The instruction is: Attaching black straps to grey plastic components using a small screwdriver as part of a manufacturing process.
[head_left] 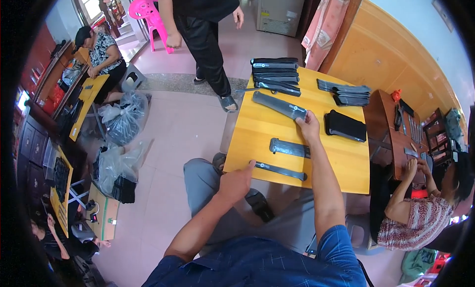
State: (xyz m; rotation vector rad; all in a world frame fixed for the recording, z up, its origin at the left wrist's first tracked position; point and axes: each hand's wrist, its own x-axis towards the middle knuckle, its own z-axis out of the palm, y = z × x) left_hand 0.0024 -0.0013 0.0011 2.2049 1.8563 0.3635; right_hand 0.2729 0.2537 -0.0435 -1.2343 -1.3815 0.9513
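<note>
My right hand (pixel 309 125) grips the near end of a long, flat dark-grey sleeve (pixel 277 105) with white print, thumb on top. The sleeve slants across the far left part of the yellow table (pixel 346 163). At the table's near edge, my left hand (pixel 236 184) is closed, its fingertips at the left end of a narrow black strip (pixel 281 171). Between the two hands lies another flat grey sleeve (pixel 289 148), its right end partly behind my right forearm.
Stacked black sleeves (pixel 275 75) sit at the table's far left, grey strips (pixel 345 91) at its far right, and a black bundle (pixel 345 126) at its right. One person stands beyond the table; others sit at both sides. Plastic bags (pixel 124 120) lie on the floor.
</note>
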